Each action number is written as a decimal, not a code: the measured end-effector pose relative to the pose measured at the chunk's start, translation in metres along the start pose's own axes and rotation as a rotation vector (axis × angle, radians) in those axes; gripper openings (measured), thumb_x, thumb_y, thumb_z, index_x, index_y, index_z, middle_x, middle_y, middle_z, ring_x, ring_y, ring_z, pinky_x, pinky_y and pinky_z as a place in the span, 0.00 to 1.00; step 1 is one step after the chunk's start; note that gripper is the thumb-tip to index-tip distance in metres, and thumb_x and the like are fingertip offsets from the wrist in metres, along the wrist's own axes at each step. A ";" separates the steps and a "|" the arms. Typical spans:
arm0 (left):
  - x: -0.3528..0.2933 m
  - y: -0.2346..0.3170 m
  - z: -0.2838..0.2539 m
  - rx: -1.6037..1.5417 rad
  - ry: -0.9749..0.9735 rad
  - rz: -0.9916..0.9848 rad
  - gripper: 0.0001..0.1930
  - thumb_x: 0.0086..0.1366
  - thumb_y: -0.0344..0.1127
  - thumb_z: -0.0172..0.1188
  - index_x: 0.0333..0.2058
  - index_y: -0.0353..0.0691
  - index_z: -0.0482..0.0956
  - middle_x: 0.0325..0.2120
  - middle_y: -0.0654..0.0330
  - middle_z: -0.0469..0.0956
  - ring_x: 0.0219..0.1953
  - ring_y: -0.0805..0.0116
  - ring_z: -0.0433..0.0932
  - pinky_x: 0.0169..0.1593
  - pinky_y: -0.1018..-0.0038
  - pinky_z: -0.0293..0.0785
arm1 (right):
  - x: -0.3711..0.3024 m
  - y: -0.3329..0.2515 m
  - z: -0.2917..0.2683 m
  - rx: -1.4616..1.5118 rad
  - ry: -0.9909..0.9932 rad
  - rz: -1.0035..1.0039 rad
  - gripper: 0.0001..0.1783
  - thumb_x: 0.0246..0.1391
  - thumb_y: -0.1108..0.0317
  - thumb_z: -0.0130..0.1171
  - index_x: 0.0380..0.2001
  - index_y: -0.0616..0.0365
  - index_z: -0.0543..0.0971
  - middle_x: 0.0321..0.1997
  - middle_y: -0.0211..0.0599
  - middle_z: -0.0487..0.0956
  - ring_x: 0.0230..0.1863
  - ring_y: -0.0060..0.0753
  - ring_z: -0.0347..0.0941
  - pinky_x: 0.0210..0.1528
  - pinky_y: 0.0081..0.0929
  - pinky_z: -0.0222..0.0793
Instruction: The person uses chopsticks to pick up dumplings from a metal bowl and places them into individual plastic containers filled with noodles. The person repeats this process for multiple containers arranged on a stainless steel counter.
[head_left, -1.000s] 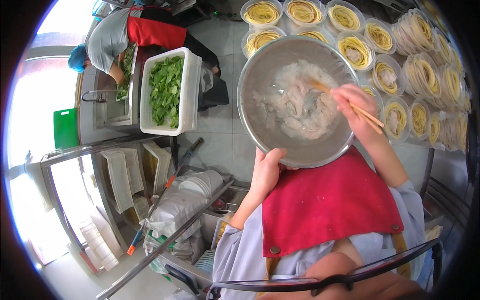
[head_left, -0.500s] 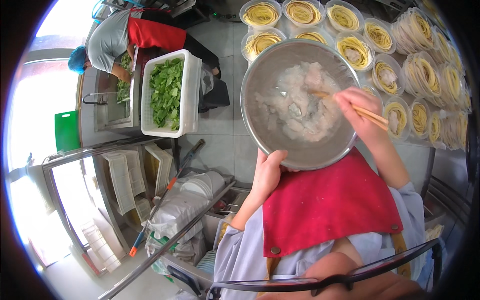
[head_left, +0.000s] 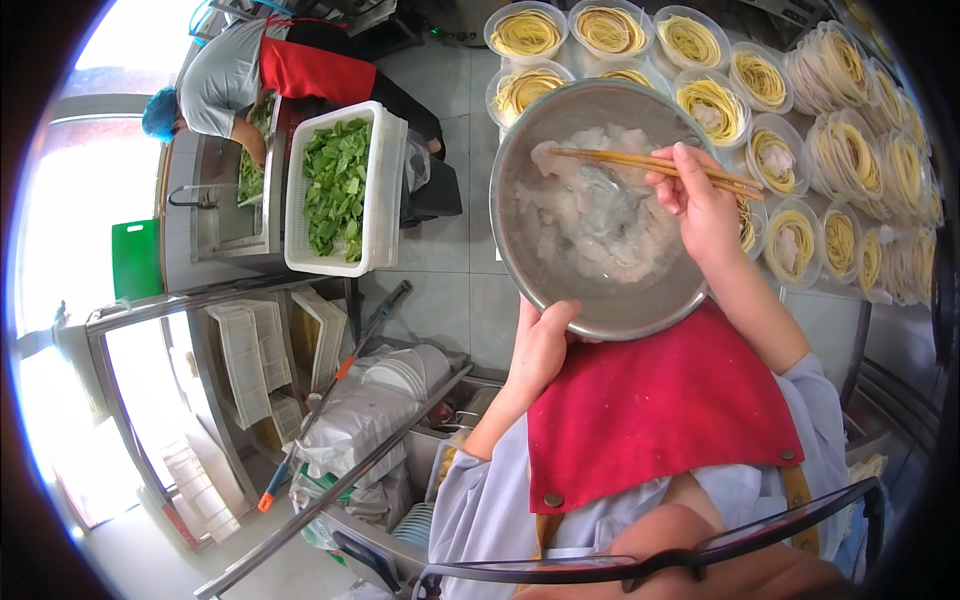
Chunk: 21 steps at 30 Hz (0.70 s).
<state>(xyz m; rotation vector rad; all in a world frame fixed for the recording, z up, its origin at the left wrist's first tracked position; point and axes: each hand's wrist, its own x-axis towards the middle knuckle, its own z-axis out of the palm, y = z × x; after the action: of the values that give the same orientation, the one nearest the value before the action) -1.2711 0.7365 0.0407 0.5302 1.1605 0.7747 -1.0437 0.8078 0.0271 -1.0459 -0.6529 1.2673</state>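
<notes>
My left hand [head_left: 541, 340] grips the near left rim of a large steel bowl [head_left: 650, 311], thumb over the edge and fingers hidden beneath. Pale, wet, translucent pieces of what looks like raw fish or meat [head_left: 610, 235] lie in the bowl. Wooden chopsticks [head_left: 640, 160] are held in my right hand [head_left: 700, 200], above the bowl's right side. Their tips reach left to a pale piece at the far left of the heap. Just beyond the bowl stand clear round tubs [head_left: 710, 105] of yellow noodles, a few topped with a pale piece.
More noodle tubs [head_left: 840, 150] are stacked at the right. A white basket of cut green leaves [head_left: 335, 185] stands left of the bowl. Behind it a person in a red apron [head_left: 310, 70] bends over a sink [head_left: 225, 225]. A metal rail [head_left: 350, 470] runs at lower left.
The chopsticks have swung from deep in the heap to lie nearly level, tips now farther left and up at a pale piece. My right hand has shifted slightly left; the left still holds the rim.
</notes>
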 end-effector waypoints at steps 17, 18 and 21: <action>-0.004 0.001 -0.003 0.014 -0.019 -0.038 0.21 0.59 0.28 0.48 0.52 0.32 0.65 0.40 0.53 0.76 0.33 0.64 0.78 0.32 0.71 0.78 | -0.010 -0.023 0.005 -0.886 -0.452 -0.678 0.09 0.57 0.69 0.60 0.37 0.64 0.79 0.32 0.37 0.78 0.30 0.30 0.74 0.32 0.23 0.69; -0.005 0.003 0.000 0.009 -0.022 -0.033 0.21 0.59 0.28 0.48 0.52 0.32 0.65 0.39 0.53 0.76 0.33 0.64 0.78 0.32 0.71 0.78 | -0.015 -0.018 0.002 -0.945 -0.486 -0.706 0.09 0.56 0.69 0.61 0.37 0.64 0.79 0.32 0.38 0.78 0.30 0.31 0.74 0.32 0.24 0.69; -0.004 0.002 -0.001 0.023 -0.027 -0.028 0.20 0.59 0.28 0.48 0.52 0.32 0.66 0.39 0.53 0.76 0.33 0.64 0.78 0.32 0.71 0.78 | -0.018 -0.008 0.000 -0.957 -0.458 -0.757 0.08 0.56 0.70 0.61 0.36 0.63 0.79 0.32 0.39 0.78 0.30 0.34 0.74 0.33 0.25 0.69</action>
<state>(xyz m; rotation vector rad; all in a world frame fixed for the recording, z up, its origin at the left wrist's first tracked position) -1.2734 0.7342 0.0443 0.5411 1.1506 0.7284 -1.0441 0.7913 0.0374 -1.0639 -1.9173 0.4678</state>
